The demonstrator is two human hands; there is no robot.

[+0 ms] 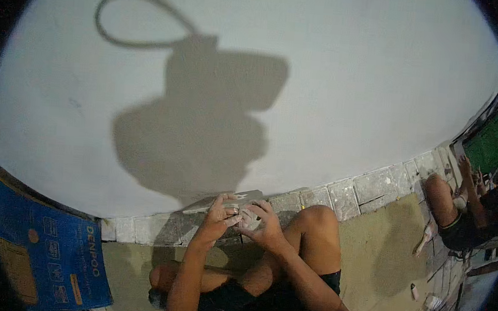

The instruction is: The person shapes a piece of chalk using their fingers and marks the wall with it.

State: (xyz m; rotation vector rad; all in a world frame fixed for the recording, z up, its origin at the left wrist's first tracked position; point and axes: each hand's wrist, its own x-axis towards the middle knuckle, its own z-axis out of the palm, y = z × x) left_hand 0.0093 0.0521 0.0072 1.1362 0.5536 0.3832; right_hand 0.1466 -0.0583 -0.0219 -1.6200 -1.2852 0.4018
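Note:
Both my hands meet in front of my crossed legs, around a small pale, greyish-white lump that looks like clay. My right hand curves its fingers and thumb round the lump from the right. On the left side, my left hand has its fingers bent, with the fingertips pressed at the lump's edge. Pale smears coat the fingers of both hands. Just beyond them, by the wall's foot, lies a flat grey board with a whitish mark on it. The lump's exact shape is partly hidden by my fingers.
A white wall rises close ahead, carrying a large shadow. Pale tiles run along its foot. Blue printed cardboard lies at left. Another person sits at right, near a small pinkish bottle on the tan mat.

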